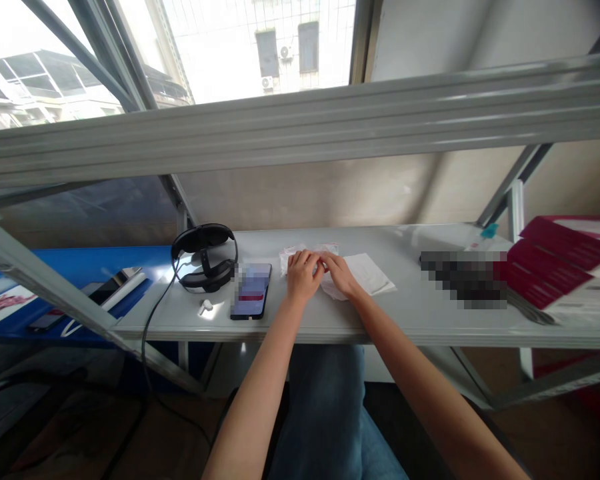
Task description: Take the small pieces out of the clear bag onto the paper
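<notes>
Left hand (pixel 303 270): being held with fingers curled inward, the fingertips being met by those of the right hand (pixel 337 272); whether anything is being pinched cannot be told.
Right hand: being held back upward, fingers bent toward the left hand; the gap between the 2 hands is being hidden, so its grip cannot be told.
Clear plastic bag (pixel 283 260): 1, being partly covered by the left hand, mid-tabletop.
White paper (pixel 370 270): being laid flat on the tabletop (pixel 420 313), partly overlapped by the right hand.
Smartphone (pixel 253 293): 1, screen lit, being kept left of the hands.
Earbud (pixel 206 307): 1, white, being placed just left of the smartphone.
Headphones (pixel 207 273): 1 black pair, being stood behind the earbud, a black cable (pixel 150 320) being hung over the table edge.
Maroon-and-white printed packaging (pixel 555 257): being stored at far right.
</notes>
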{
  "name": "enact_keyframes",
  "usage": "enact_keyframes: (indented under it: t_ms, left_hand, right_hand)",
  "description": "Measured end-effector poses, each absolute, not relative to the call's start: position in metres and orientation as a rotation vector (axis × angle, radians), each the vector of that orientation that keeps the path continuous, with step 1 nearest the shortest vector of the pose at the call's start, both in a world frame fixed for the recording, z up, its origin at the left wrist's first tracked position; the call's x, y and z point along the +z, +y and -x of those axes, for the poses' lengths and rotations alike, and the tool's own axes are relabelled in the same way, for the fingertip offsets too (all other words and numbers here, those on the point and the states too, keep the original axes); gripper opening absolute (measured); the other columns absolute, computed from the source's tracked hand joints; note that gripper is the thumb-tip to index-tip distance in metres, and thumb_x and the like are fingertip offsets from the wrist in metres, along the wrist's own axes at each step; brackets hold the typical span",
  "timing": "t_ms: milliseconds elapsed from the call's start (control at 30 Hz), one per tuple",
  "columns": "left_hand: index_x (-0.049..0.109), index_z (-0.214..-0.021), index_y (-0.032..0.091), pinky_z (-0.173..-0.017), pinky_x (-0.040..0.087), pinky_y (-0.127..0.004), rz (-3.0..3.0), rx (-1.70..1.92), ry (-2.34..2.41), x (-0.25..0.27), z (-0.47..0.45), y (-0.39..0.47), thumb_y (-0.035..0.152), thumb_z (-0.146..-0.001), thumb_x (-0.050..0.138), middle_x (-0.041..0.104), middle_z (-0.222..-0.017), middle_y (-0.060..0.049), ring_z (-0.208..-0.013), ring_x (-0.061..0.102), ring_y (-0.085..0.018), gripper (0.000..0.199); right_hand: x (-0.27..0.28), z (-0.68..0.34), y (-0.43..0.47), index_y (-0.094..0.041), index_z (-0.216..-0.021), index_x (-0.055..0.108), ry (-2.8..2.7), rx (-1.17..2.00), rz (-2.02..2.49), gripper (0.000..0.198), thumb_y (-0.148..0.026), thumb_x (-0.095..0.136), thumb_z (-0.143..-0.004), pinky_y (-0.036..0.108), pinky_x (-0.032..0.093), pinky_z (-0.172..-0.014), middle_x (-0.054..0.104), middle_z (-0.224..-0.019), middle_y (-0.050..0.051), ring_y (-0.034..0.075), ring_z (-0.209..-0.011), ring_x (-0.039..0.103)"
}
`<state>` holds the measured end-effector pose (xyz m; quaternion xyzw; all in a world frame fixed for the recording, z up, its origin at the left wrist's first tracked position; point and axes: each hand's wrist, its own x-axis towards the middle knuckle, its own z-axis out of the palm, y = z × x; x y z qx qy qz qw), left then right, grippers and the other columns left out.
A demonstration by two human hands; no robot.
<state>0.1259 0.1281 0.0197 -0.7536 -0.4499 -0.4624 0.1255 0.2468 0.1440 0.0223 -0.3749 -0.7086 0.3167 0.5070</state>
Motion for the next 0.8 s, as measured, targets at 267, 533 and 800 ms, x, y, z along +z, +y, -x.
enact_keyframes:
  t_ms: [267, 533, 800]
  left_hand:
    - [0.054, -0.091, 0.019, -0.082, 0.038, -0.032, 1.964, -1.823, -1.416, 0.025, -0.122, 0.129, 0.026, -0.088, 0.040, 0.055, -0.091, -0.007, -0.091, 0.051, -0.018, 0.016]
    - [0.053, -0.090, 0.019, -0.078, 0.040, -0.029, 2.021, -1.844, -1.415, 0.022, -0.124, 0.130, 0.025, -0.088, 0.039, 0.054, -0.089, -0.006, -0.083, 0.053, -0.015, 0.016]
    - [0.047, -0.115, 0.020, -0.074, 0.042, -0.028, 2.150, -1.846, -1.471, 0.019, -0.126, 0.129, 0.034, -0.089, 0.038, 0.062, -0.088, -0.004, -0.072, 0.056, -0.014, 0.031]
  right_hand:
    - [0.031, -0.259, 0.146, -0.023, -0.101, 0.061, -1.193, 1.170, 0.843, 0.050, -0.062, 0.040, -0.078, 0.025, 0.048, -0.053, 0.063, -0.108, 0.006, 0.015, -0.073, 0.062]
    - [0.022, -0.283, 0.163, -0.025, -0.088, 0.059, -0.922, 1.264, 0.700, 0.031, -0.052, 0.049, -0.076, 0.022, 0.046, -0.044, 0.067, -0.086, 0.001, 0.009, -0.051, 0.053]
    - [0.024, -0.274, 0.160, -0.022, -0.075, 0.054, -0.953, 1.330, 0.757, 0.035, -0.056, 0.050, -0.074, 0.019, 0.024, -0.029, 0.047, -0.049, -0.005, 0.006, -0.033, 0.028]
